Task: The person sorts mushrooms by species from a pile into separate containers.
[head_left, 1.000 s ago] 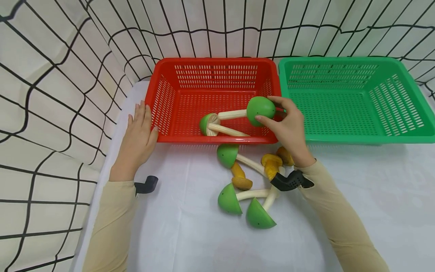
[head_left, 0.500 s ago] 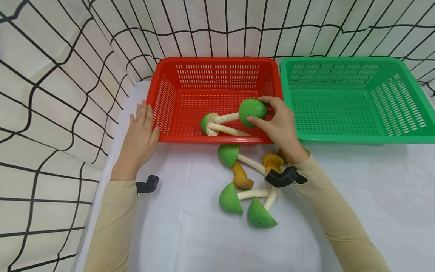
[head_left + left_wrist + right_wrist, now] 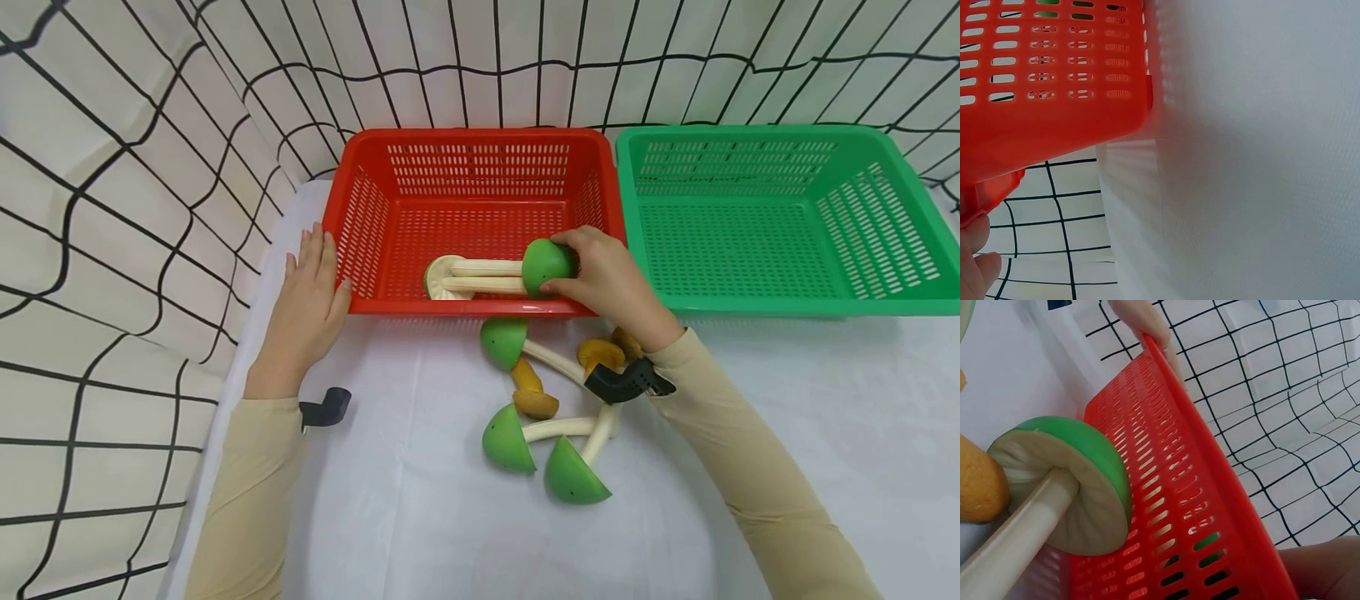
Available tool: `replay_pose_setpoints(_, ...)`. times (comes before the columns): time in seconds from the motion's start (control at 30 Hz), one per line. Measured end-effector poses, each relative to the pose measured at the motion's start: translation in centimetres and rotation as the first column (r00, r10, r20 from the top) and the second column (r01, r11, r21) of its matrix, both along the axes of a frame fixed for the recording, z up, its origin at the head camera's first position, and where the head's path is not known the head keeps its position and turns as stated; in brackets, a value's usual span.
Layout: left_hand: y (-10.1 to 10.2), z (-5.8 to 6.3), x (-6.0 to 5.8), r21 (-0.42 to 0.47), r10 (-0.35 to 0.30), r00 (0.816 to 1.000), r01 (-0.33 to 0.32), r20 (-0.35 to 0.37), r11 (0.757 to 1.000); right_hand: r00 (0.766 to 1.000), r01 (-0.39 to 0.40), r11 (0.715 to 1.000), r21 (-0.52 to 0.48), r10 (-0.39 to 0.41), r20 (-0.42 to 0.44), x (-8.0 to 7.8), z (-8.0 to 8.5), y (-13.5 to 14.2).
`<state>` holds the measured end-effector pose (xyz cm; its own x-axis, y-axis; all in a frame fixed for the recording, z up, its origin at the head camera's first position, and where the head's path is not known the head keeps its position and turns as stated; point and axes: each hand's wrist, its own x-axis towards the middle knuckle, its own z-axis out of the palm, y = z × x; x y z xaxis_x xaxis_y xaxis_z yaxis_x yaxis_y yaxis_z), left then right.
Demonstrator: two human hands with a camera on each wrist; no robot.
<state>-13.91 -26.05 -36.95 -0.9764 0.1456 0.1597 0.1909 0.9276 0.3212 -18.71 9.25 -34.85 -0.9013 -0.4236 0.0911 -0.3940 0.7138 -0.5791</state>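
My right hand pinches the green cap of a toy mushroom between thumb and fingers, low inside the red basket. The mushroom's pale stem points left, beside the stem of a second mushroom whose cap faces the basket's left side. My left hand rests with straight fingers against the basket's left rim. In the left wrist view only the fingertips show, at the rim. Part of the right hand is hidden behind the basket wall in the right wrist view.
Several green-capped mushrooms and brown ones lie on the white cloth in front of the red basket. A green basket stands close to its right. Black wire mesh runs behind and along the left.
My right hand has moved left and down into the red basket with the mushroom, which now lies level with the other mushroom's stem. The left hand has stayed at the rim.
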Motion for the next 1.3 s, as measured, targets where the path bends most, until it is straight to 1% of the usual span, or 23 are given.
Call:
replay_pose_setpoints(0.13,0.0,0.0,0.0,0.001,0.003,1.000,-0.003,0.005,1.000,1.000,-0.001,0.999,0.045,0.001,0.005,-0.3,0.0,-0.1)
replay_pose_setpoints(0.23,0.0,0.0,0.0,0.001,0.004,1.000,-0.004,0.004,1.000,1.000,-0.005,0.998,0.061,0.005,0.002,-0.4,-0.1,-0.1)
replay_pose_setpoints(0.57,0.1,0.1,0.0,0.000,0.003,1.000,-0.003,-0.002,1.000,1.000,-0.011,0.998,0.069,0.011,-0.003,-0.3,-0.2,0.0)
replay_pose_setpoints(0.7,0.1,0.0,0.1,0.001,-0.001,1.000,0.001,-0.002,1.000,1.000,-0.011,0.999,0.040,0.012,-0.016,-0.1,-0.2,0.1)
replay_pose_setpoints(0.97,0.1,0.0,0.1,-0.001,-0.002,1.000,0.002,-0.003,1.000,0.993,-0.049,0.996,-0.071,0.040,-0.115,0.7,-0.3,0.8)
replay_pose_setpoints(1.3,0.1,0.0,0.1,-0.002,-0.003,1.000,0.003,-0.005,1.000,0.984,-0.034,0.984,-0.175,0.002,-0.177,2.6,-0.2,2.2)
